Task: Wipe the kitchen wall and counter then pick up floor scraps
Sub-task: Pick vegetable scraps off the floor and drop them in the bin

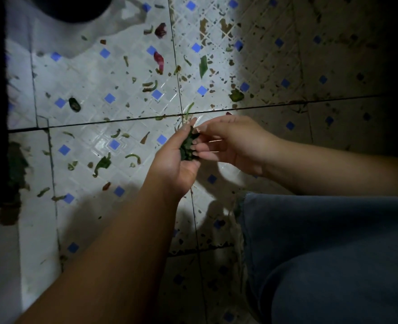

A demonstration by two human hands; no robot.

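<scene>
- Scraps [188, 146], a dark green clump of leafy bits, sit in the cupped palm of the left hand [177, 160], held above the floor near the middle of the view.
- Left hand fingers curl up around the clump, holding it in place.
- Right hand [230, 141] reaches in from the right; its fingertips [196, 129] touch the top of the clump, thumb and forefinger pinched close together at it, while the other fingers lie straight just beside the greens.
- More loose bits [150, 86] lie scattered over the tiled floor [88, 73]: green strips and leaf pieces, a few reddish peels [158, 59] farther away, and a long green leaf [203, 66] past the hands.
- Floor tiles are white with small blue squares, brightly lit on the left and dim and speckled with dirt on the right.
- A blue trouser leg [321, 253] fills the lower right.
- A dark round shape [71, 8] sits at the top left edge; too dark to tell what it is.
</scene>
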